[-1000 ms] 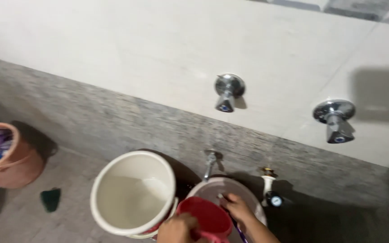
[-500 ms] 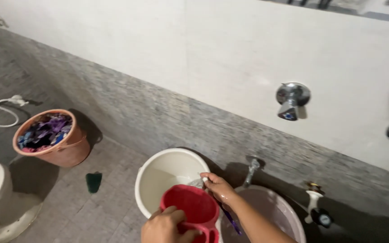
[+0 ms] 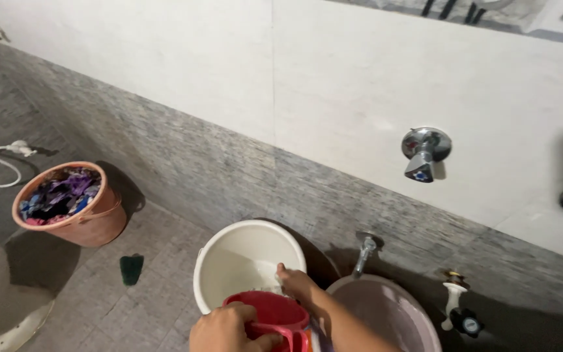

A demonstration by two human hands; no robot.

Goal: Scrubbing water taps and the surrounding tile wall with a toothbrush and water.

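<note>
A: Gripping red mug [image 3: 270, 311] by its handle, left hand [image 3: 226, 329] is curled closed. Mug sits over white bucket [image 3: 211, 261], at its 5 o'clock rim.

B: Right hand [image 3: 296, 281]?

A: At the mug's 1 o'clock, fingers on the bucket rim; can't tell how open. Grey tub [image 3: 418, 316] at 3 o'clock.

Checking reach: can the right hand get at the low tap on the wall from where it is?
Probably yes. The right hand sits at the white bucket rim, and the low tap is just beside it with nothing between.
</note>
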